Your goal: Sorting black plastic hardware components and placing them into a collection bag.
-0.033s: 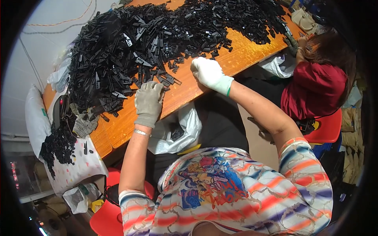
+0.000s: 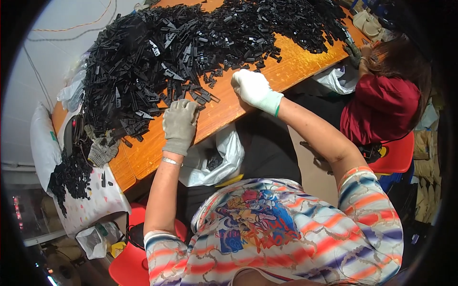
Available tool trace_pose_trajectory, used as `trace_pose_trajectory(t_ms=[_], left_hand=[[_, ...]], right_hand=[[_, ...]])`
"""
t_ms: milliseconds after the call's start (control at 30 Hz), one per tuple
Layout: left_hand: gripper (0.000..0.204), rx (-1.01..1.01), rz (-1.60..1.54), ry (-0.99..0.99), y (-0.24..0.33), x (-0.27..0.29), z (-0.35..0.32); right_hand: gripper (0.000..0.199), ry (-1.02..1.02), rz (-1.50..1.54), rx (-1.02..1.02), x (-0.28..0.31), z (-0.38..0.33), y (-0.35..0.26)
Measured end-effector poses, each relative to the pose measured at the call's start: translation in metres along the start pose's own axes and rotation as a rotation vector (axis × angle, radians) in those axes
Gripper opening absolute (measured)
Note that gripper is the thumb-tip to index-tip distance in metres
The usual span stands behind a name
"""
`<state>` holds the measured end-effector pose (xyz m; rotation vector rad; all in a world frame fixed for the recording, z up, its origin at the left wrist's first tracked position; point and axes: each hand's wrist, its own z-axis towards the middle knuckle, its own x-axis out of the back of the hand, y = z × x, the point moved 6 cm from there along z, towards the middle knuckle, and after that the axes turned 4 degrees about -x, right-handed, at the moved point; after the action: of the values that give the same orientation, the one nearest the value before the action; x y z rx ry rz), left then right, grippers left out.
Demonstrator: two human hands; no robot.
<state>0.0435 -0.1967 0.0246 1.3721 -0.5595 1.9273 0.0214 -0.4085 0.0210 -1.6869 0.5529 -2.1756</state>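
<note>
1. Bench [image 2: 224,112]: orange wood, running from my lower left to the upper right. Most of its top is buried; only the near edge strip is bare.
2. Pile [image 2: 191,52]: a huge heap of small black plastic parts covering the bench from the left end to the far right. Judging by its size, nearly all the sorting is left.
3. Co-worker [image 2: 381,109] in a red top sits at the right end of the bench, with a hand at the pile's far edge. Not mine.
4. White bag [image 2: 224,157] hangs open under the bench edge between my arms, with a few dark parts inside, so only a little looks done.
5. Cloth [image 2: 90,200] at my lower left holds a smaller clump of black parts [image 2: 71,174]. It may be a finished batch; I can't tell.
6. Right hand [image 2: 255,88]: white glove, fingers curled down on the bench at the pile's near edge. Whether it pinches a part, I cannot tell.
7. Left hand [image 2: 180,125]: grey glove, palm down, fingers half bent over loose parts at the pile's rim. It is touching them, but no grip is visible; I cannot tell.
8. Spare grey glove [image 2: 102,151] lies on the left bench end, beside the pile.
</note>
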Motion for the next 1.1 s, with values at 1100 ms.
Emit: trace_pose_trajectory(t_ms=[1100], left_hand=[[0.025, 0.653, -2.165, 0.276, 0.029, 0.004, -0.067]], right_hand=[[0.014, -0.500, 0.851, -0.301, 0.013, -0.040, -0.093]])
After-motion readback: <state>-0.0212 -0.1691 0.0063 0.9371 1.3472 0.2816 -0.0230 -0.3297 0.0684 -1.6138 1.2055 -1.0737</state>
